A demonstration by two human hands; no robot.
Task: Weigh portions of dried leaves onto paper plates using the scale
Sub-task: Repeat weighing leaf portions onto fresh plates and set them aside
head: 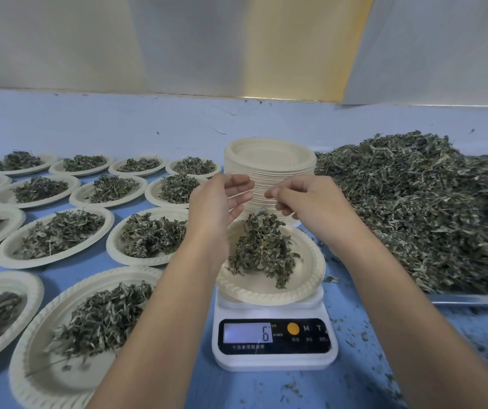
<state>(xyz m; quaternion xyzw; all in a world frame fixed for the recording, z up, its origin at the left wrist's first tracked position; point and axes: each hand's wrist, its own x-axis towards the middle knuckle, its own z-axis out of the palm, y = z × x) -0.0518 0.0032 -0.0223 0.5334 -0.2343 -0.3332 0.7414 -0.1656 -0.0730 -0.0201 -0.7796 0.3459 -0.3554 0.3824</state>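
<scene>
Topping up the portion on the scale

We hold both hands over the plate (266, 296) on the scale (275, 338), which sits at the near edge of the counter (266, 389). The leaves (262, 249) lie piled on the plate and the display reads 6. Our left hand (219, 202) is spread open, palm inward and empty. Our right hand (307, 202) has its fingers curled in, and we cannot tell if it pinches anything. Next we likely need more from the heap (414, 208) at the right edge.

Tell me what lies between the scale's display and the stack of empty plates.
A paper plate with a heap of dried leaves, sitting on the scale, in the head view.
</scene>
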